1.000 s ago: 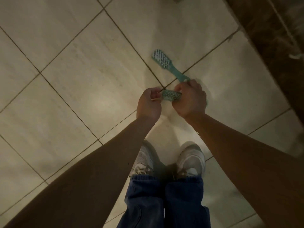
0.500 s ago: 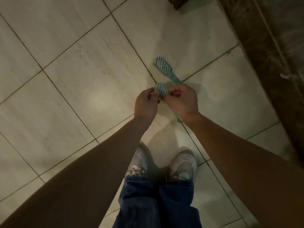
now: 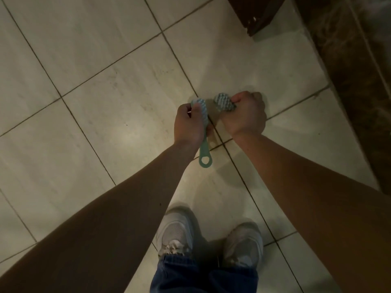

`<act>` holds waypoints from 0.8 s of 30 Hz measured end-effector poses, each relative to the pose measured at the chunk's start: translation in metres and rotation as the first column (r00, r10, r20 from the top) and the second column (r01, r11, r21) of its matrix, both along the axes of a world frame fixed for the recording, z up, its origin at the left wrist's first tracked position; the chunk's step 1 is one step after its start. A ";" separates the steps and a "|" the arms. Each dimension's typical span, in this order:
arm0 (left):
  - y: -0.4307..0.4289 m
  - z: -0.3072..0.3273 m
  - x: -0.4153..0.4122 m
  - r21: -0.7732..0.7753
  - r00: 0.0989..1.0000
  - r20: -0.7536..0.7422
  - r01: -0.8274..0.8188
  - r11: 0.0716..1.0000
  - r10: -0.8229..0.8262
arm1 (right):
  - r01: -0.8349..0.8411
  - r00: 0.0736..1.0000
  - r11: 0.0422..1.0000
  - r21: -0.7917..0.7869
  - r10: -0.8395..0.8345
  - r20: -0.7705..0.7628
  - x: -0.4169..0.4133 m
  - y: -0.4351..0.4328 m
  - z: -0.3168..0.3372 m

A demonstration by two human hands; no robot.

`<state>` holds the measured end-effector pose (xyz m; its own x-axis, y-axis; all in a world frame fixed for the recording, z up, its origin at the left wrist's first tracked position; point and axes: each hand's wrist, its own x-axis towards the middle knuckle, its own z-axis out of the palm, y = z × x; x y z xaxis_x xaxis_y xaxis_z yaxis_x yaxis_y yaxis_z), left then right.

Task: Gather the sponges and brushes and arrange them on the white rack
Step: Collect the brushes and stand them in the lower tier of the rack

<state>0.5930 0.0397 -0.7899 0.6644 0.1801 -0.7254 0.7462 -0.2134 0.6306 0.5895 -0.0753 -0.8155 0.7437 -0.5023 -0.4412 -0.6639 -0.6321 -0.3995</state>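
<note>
Two teal brushes with pale bristles are held above the tiled floor. My left hand [image 3: 189,123] grips the first brush [image 3: 204,151] near its head; its handle with a round hanging hole points down toward my feet. My right hand [image 3: 245,115] is closed around the second brush [image 3: 224,101], and only its bristled head sticks out to the left of the fist. The two brush heads are close together, just apart. No white rack and no sponge is in view.
A pale tiled floor [image 3: 95,102] with dark grout lines fills the view. A dark brown marbled wall base [image 3: 355,81] runs along the right, and a dark furniture corner [image 3: 258,15] sits at the top. My two white shoes [image 3: 177,233] stand below the hands.
The brush that lay on the floor is now in my right hand. The other brush has passed into my left hand, handle down. Both hands have lifted away from the floor.
</note>
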 end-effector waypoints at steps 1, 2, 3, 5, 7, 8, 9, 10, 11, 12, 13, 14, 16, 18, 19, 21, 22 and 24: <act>0.002 -0.002 -0.001 -0.018 1.000 0.004 -0.016 1.000 0.016 | -0.002 1.000 1.000 -0.030 0.002 0.003 0.001 0.000 -0.002; 0.003 -0.004 -0.002 -0.015 1.000 0.007 -0.017 1.000 0.017 | -0.008 1.000 0.998 -0.059 0.008 -0.001 0.002 0.001 -0.003; 0.005 -0.006 -0.003 0.006 1.000 0.008 -0.006 1.000 0.006 | -0.017 1.000 0.997 -0.080 0.017 -0.005 0.002 0.001 -0.003; 0.009 -0.007 -0.005 0.036 1.000 0.014 0.008 0.999 -0.008 | -0.034 0.999 0.997 -0.073 0.035 0.005 0.001 0.003 -0.001; 0.013 -0.004 -0.006 0.051 1.000 0.020 0.017 0.999 -0.018 | -0.009 0.999 0.999 0.054 0.007 0.043 -0.005 0.007 0.007; 0.014 0.000 -0.008 0.059 0.999 0.019 0.025 0.998 -0.026 | 0.022 0.997 0.990 0.143 -0.032 0.068 -0.009 0.011 0.011; 0.016 0.006 -0.009 0.062 0.999 0.021 0.029 0.998 -0.030 | 0.055 0.993 0.973 0.225 -0.077 0.089 -0.014 0.014 0.017; 0.018 0.013 -0.011 0.060 0.999 0.025 0.025 0.998 -0.027 | 0.088 0.988 0.950 0.301 -0.122 0.096 -0.020 0.018 0.024; 0.020 0.022 -0.012 0.055 0.999 0.028 0.020 0.998 -0.021 | 0.121 0.982 0.919 0.375 -0.165 0.088 -0.026 0.021 0.033; 0.021 0.033 -0.014 0.052 1.000 0.023 0.014 0.999 -0.015 | 0.153 0.976 0.882 0.445 -0.205 0.071 -0.032 0.025 0.044; 0.023 0.045 -0.016 0.053 1.000 0.014 0.007 0.999 -0.008 | 0.170 0.972 0.856 0.489 -0.227 0.059 -0.037 0.028 0.056; 0.024 0.058 -0.018 0.054 1.000 0.003 0.002 0.999 -0.002 | 0.173 0.970 0.847 0.502 -0.234 0.060 -0.042 0.031 0.069; 0.026 0.089 -0.025 0.061 1.000 -0.021 0.011 0.998 -0.009 | 0.174 0.967 0.842 0.511 -0.244 0.073 -0.053 0.038 0.100; 0.026 0.125 -0.032 0.068 0.998 -0.034 0.045 0.997 -0.043 | 0.197 0.961 0.823 0.532 -0.271 0.063 -0.065 0.042 0.137; 0.026 0.145 -0.036 0.072 0.997 -0.039 0.063 0.995 -0.060 | 0.209 0.958 0.817 0.538 -0.282 0.055 -0.071 0.043 0.157; 0.026 0.185 -0.043 0.074 0.995 -0.045 0.095 0.993 -0.092 | 0.238 0.950 0.808 0.539 -0.310 0.044 -0.081 0.044 0.197; 0.026 0.205 -0.047 0.075 0.993 -0.051 0.110 0.991 -0.106 | 0.257 0.943 0.800 0.542 -0.330 0.039 -0.087 0.043 0.217; 0.024 0.246 -0.054 0.085 0.987 -0.060 0.152 0.985 -0.147 | 0.299 0.928 0.780 0.550 -0.371 0.021 -0.095 0.041 0.260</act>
